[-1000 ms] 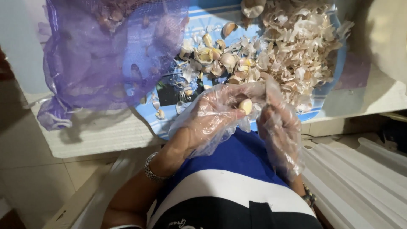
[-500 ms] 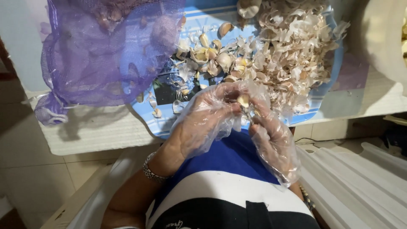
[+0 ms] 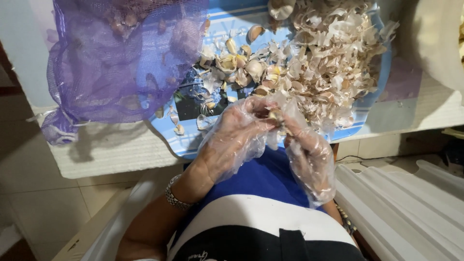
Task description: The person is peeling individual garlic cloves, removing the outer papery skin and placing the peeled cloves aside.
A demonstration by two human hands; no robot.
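- White worktop, ledge-like; blue tray overhangs its near edge, purple bag toward its left end.
- Purple mesh bag, slumped over the tray's left side, lumpy with what look like unpeeled garlic heads; seems quite full, so plenty left.
- Blue tray, right half buried in stuff.
- Pile of papery garlic skins, big heap on the tray's right side up to the far edge; lots of peeling already done.
- Loose cloves, scattered mid-tray, some with skin on; can't tell how many are clean.
- Left hand, clear plastic glove, fingers curled in, pinching the garlic clove, over the tray's near edge.
- Right hand, gloved too, fingertips closed onto the same clove from the right.
- Garlic clove, small, pale, between both hands' fingertips, partly hidden by glove film; peel state unclear.
- Judgement: mid-job.
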